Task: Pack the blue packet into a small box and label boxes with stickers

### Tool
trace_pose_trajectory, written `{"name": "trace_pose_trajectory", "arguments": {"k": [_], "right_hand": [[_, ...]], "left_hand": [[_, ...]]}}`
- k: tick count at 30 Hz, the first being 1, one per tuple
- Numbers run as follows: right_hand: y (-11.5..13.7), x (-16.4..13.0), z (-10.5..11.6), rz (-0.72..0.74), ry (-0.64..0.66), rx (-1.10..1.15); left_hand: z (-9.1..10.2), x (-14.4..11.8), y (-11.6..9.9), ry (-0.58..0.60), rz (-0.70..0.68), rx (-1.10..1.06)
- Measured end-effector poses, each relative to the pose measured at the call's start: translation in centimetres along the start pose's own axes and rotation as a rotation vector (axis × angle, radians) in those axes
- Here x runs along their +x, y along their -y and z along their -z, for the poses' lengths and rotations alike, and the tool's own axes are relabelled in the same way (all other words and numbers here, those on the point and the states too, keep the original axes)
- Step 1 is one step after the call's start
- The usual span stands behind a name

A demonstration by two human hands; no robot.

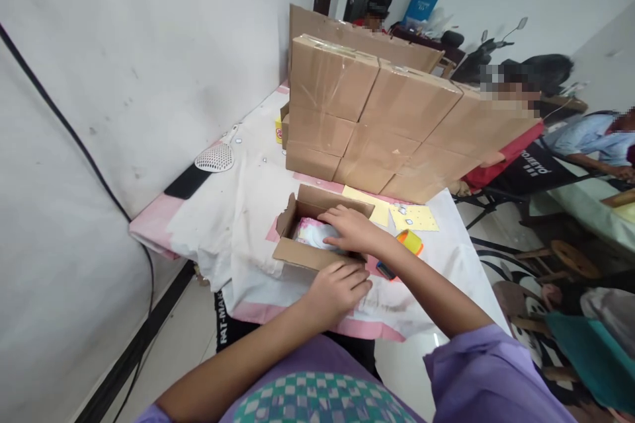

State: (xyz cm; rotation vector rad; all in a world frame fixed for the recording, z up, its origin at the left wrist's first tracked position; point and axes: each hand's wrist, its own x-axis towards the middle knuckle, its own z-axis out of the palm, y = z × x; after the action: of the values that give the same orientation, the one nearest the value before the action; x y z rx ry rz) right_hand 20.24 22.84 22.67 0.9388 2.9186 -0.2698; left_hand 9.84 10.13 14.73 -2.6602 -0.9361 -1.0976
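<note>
Box [317,228], small, cardboard, flaps open, sits on the cloth-covered surface [238,211] just ahead of the person; long axis runs left-right across the view. White packet [312,232] lies inside. Right hand [350,228] reaches in from the right, fingers spread flat on the packet, gripping nothing. Left hand [337,287] rests at the near flap, fingers curled loosely, touching cardboard. Right hand nearer the contents. Tape roll [411,241] just right; stacked cartons [391,125] behind.

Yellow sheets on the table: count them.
2. One yellow sheet lies just behind the open box; the other yellow sheet lies right of it. The stacked cartons may hide more.
</note>
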Motion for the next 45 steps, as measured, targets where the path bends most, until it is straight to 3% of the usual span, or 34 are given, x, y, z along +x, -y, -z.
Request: {"name": "trace_pose_trajectory", "arguments": {"k": [2, 5, 7, 9, 12, 14, 16, 18, 21, 24, 27, 30, 35, 40, 45], "right_hand": [[-0.4, -1.3, 0.5, 0.01, -0.068, 0.063], [-1.2, -4.1, 0.0, -0.059, -0.398, 0.133], [-1.6, -6.0, -1.5, -0.178, -0.662, 0.229], [-1.9, -7.5, -3.6, -0.283, -0.802, 0.371], [-1.4, -8.6, -7.1, -0.296, -0.739, 0.524], [-0.9, -8.6, -8.9, -0.265, -0.673, 0.559], [-0.5, -8.4, -9.9, -0.265, -0.687, 0.605], [-0.5, -8.0, -10.4, -0.307, -0.797, 0.663], [-1.1, -7.1, -10.8, -0.388, -0.985, 0.759], [-1.4, -6.1, -11.3, -0.407, -1.09, 0.894], [-1.1, -5.7, -11.9, -0.378, -1.178, 0.88], [-0.5, -6.2, -12.5, -0.339, -1.129, 0.74], [0.9, -7.2, -13.7, -0.37, -1.08, 0.658], [1.5, -6.0, -15.5, -0.33, -1.193, 0.583], [1.1, -4.9, -16.6, -0.329, -1.27, 0.506]], "left_hand": [[0.9, -1.0, -0.4, -0.003, 0.029, -0.016], [2.4, -3.0, -0.1, -0.094, 0.15, 0.012], [3.1, -4.4, 1.0, -0.22, 0.306, 0.1], [3.5, -5.8, 2.8, -0.367, 0.513, 0.175], [4.0, -6.9, 5.9, -0.457, 0.725, 0.006], [4.3, -7.1, 7.8, -0.358, 0.77, -0.243], [4.4, -6.8, 9.2, -0.238, 0.799, -0.403], [4.2, -6.3, 10.3, -0.182, 0.834, -0.461], [3.0, -6.0, 11.7, -0.212, 0.862, -0.522], [1.4, -6.0, 12.7, -0.279, 0.921, -0.598], [0.5, -6.4, 13.2, -0.269, 0.967, -0.619], [0.6, -6.7, 13.7, -0.241, 0.883, -0.464], [1.0, -6.7, 14.5, -0.1, 0.527, -0.26], [0.9, -6.7, 14.4, -0.161, 0.488, -0.191], [0.7, -7.4, 17.1, -0.04, 0.317, -0.102]]}}
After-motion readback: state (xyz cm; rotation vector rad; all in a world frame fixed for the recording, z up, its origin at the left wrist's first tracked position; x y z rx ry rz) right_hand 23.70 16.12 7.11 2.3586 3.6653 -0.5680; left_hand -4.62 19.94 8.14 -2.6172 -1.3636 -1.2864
